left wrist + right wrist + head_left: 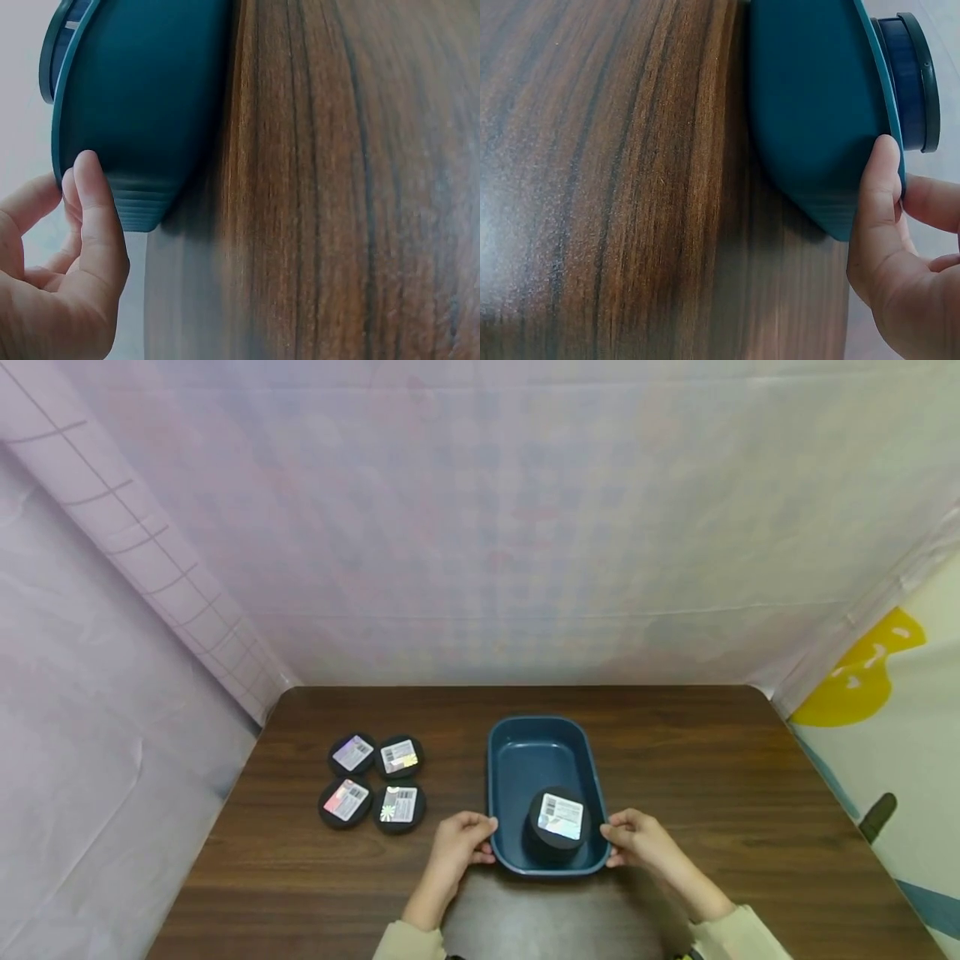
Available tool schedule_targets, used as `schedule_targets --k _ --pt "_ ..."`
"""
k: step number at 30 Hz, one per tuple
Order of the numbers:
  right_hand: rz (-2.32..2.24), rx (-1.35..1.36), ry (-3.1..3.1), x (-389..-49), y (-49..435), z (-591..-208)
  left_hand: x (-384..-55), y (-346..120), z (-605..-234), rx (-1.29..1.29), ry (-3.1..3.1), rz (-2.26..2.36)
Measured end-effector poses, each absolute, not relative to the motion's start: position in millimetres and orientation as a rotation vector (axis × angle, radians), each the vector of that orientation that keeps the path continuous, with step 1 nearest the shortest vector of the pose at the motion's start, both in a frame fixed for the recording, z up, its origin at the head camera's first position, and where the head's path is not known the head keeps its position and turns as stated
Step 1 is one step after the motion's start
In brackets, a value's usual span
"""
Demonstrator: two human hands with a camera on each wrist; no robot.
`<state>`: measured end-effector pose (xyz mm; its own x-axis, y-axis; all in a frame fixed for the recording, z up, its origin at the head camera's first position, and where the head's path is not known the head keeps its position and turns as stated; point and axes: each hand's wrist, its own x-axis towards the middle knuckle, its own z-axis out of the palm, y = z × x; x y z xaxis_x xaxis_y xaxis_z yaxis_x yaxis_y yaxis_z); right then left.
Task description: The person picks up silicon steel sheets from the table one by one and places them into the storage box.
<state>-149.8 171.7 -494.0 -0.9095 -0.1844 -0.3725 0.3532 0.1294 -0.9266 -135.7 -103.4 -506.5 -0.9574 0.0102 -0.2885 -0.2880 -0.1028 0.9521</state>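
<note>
A dark teal rectangular tray [532,764] lies lengthwise on the table, its near end between the two hands. Inside, toward that near end, stands a round black-lidded jar [558,827] with a white label on top; its lid [922,82] rises above the rim in the right wrist view. My left hand [461,843] pinches the tray's left rim between thumb and fingers, and the left wrist view shows the fingertips [88,169] against the outer wall. On the opposite side my right hand [637,837] pinches the right rim in the same way.
Several round black-lidded containers with labels, such as the near-left container [345,802], sit close together to the left of the tray. The brown wooden table [697,760] reaches back to a pale curtain [495,527]; another pale sheet hangs at the left.
</note>
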Motion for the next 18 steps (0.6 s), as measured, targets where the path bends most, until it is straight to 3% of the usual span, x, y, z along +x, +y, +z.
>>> schedule_targets --k 18 --pt "-1.796 0.14 2.056 -149.4 172.3 -495.0 -129.0 -100.6 -496.6 -0.25 2.523 1.918"
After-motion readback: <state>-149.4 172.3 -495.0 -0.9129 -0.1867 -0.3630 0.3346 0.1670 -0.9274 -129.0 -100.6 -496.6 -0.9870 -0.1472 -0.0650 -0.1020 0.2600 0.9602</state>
